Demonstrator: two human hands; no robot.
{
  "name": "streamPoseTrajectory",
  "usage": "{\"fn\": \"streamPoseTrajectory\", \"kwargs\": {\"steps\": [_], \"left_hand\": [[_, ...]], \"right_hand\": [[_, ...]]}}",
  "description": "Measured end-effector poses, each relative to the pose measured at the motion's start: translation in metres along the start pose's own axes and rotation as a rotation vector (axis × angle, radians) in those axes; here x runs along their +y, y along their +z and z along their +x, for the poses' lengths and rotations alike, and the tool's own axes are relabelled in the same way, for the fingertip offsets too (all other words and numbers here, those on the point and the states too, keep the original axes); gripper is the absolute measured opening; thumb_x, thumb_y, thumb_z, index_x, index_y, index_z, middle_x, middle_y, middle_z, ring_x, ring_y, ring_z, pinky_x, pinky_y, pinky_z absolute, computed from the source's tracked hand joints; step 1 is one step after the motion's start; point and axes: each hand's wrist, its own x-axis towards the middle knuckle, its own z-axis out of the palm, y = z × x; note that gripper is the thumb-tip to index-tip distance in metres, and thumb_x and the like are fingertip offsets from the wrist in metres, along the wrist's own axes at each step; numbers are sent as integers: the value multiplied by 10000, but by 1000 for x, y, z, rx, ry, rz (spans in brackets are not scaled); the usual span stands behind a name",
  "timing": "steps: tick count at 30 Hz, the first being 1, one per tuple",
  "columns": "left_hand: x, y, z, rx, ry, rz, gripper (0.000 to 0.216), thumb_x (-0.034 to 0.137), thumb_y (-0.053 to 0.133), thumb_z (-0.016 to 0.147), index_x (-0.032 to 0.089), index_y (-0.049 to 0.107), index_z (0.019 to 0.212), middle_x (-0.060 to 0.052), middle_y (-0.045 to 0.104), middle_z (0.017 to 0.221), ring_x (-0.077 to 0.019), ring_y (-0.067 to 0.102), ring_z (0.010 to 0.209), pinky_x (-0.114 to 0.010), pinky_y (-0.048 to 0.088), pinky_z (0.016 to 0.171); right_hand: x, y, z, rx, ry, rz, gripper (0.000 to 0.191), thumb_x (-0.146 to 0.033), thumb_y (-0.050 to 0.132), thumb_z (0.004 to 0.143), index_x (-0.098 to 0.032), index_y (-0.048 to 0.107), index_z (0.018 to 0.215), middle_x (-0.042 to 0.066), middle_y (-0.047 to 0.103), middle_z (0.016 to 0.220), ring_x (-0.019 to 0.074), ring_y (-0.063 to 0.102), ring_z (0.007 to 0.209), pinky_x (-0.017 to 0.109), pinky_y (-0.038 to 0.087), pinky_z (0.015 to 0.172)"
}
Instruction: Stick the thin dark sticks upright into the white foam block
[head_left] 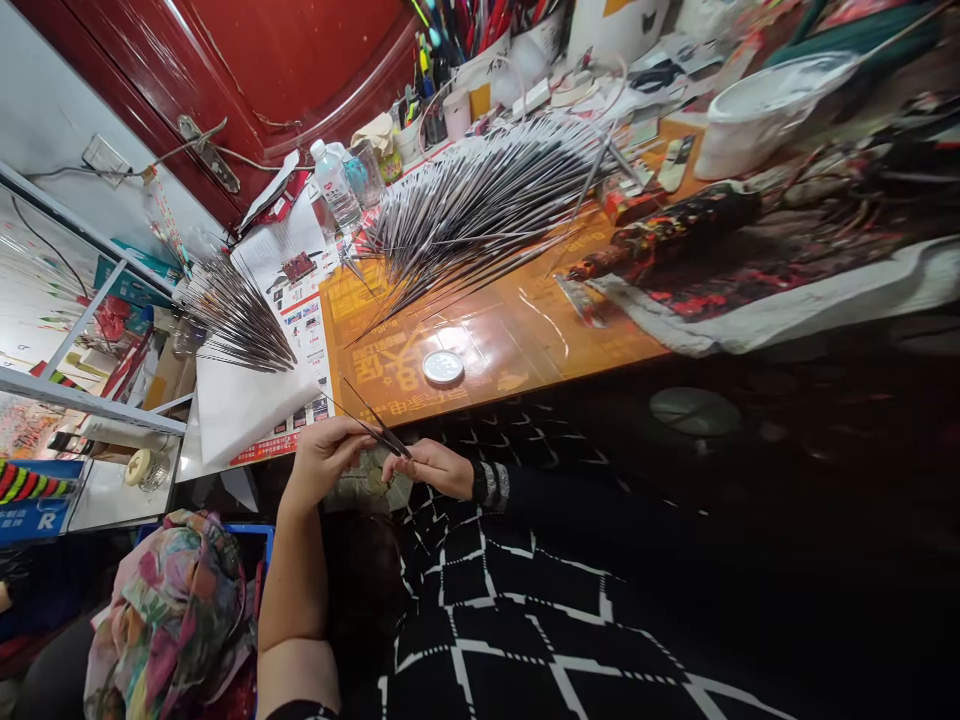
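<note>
Just in front of the table edge, my right hand is closed on a few thin dark sticks that point up and to the left. Fingers pinched, my left hand grips the same sticks nearer their middle; how many it holds I cannot make out. A small round white lid lies on the table beyond my hands. Behind it spreads a large heap of similar thin dark sticks. A smaller bunch of sticks rests on white paper at the left.
Orange printed sheeting covers the table. A water bottle and pen cups stand at the back. To the right are a white tub and a stained cloth. A metal shelf frame and a floral cloth are at the left.
</note>
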Motion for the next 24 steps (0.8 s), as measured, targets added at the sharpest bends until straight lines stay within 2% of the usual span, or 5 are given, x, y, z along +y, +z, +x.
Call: {"fn": "streamPoseTrajectory", "kwargs": {"steps": [5, 10, 12, 16, 24], "left_hand": [[8, -12, -7, 135, 18, 66, 199, 361, 658, 881, 176, 732, 881, -15, 678, 688, -58, 500, 460, -179, 416, 447], [6, -62, 8, 876, 123, 404, 206, 373, 629, 893, 178, 687, 925, 15, 644, 688, -71, 563, 554, -178, 453, 564], [-3, -80, 21, 1009, 177, 560, 206, 369, 617, 897, 174, 678, 918, 20, 630, 677, -80, 589, 588, -190, 469, 631], [-31, -95, 40, 983, 204, 631, 213, 360, 587, 913, 167, 678, 918, 24, 614, 661, -77, 575, 574, -194, 449, 639], [-68, -86, 42, 944, 146, 588, 262, 368, 548, 930, 169, 707, 992, 16, 618, 631, -90, 537, 524, -211, 432, 594]], "right_hand": [[-1, 0, 1, -19, -29, -33, 650, -597, 344, 1015, -53, 699, 992, -16, 379, 606, 70, 350, 560, 194, 276, 548], [3, 1, 2, -17, -47, -57, 635, -574, 348, 1022, -49, 704, 988, 1, 439, 636, 72, 383, 582, 195, 306, 573], [4, 1, 2, -16, -42, -73, 619, -553, 347, 1029, -51, 706, 987, -3, 431, 623, 70, 377, 569, 194, 302, 568], [7, 1, 2, -8, -45, -101, 621, -552, 332, 1032, -60, 708, 987, 5, 459, 622, 77, 404, 573, 193, 320, 572], [14, -1, 2, -13, -56, -124, 620, -544, 322, 1036, -62, 709, 987, 7, 462, 617, 76, 401, 558, 188, 324, 555]]}}
